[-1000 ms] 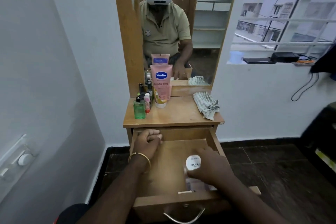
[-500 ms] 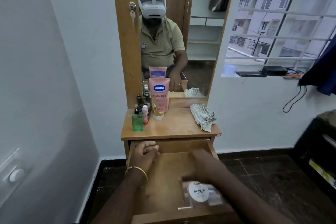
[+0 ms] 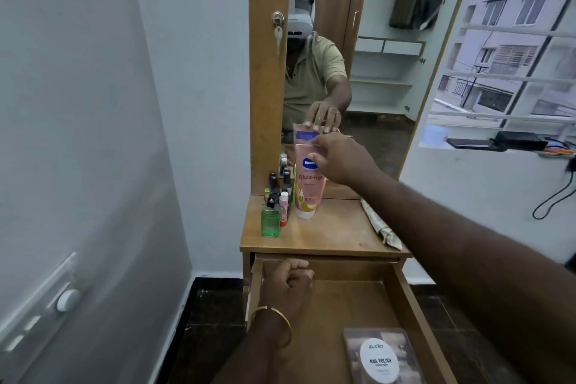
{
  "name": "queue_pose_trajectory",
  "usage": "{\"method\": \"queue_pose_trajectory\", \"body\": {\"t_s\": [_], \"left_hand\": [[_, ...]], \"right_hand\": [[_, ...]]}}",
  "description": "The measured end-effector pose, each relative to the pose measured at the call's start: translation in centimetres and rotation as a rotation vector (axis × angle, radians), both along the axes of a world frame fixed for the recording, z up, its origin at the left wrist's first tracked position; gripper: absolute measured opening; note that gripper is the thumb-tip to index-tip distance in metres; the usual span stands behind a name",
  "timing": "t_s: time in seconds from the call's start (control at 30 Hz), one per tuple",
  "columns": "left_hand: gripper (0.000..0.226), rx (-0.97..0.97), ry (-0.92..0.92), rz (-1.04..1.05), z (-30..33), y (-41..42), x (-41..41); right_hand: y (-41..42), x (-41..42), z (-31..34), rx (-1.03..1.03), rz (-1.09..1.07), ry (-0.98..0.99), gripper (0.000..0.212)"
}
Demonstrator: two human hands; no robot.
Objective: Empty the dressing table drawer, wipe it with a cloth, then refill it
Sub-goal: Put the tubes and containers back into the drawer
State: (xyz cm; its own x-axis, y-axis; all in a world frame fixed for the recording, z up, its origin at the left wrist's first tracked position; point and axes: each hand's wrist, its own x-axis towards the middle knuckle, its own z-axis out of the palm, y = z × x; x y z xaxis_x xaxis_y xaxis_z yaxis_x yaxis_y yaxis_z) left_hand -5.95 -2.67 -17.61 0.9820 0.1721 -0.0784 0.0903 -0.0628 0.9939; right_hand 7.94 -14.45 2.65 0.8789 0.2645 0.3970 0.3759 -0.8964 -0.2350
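the right hand [image 3: 341, 159] is stretched out over the table top to the pink vaseline tube [image 3: 308, 179], thumb and fingertips lying against the upper part of the tube near its flat crimped end. the fingers bend toward it, but whether they have actually closed round it cannot be told from this angle. the tube stands upright on its white cap at the back of the dressing table top [image 3: 330, 231], just in front of the mirror [image 3: 358, 78], which shows the same hand and tube doubled.

the left hand [image 3: 291, 282] rests inside the open drawer [image 3: 408, 299] at its back left corner, fingers curled into a loose fist with nothing in them, a gold bangle [image 3: 274, 323] on the wrist.

in the drawer, toward the front right, lies a flat packet labelled nail polish [image 3: 378, 355] with a round white sticker — it lies apart from the left hand.

beside the tube, to its left, stands a cluster of small bottles: a green bottle [image 3: 270, 221] with a black pump at the front, a slim pink-and-white tube [image 3: 283, 207] touching or just beside it, dark-capped bottles behind. a striped cloth [image 3: 378, 224] lies along the right edge of the top, partly hidden by the right forearm.
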Motion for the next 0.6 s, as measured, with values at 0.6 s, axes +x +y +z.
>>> {"method": "queue_pose_trajectory", "body": {"t_s": [0.6], "left_hand": [[0.010, -0.083, -0.017, -0.023, 0.9, -0.3, -0.7]], "right_hand": [[-10.3, -16.5, -12.5, 1.117, -0.432, 0.189, 0.011]]}}
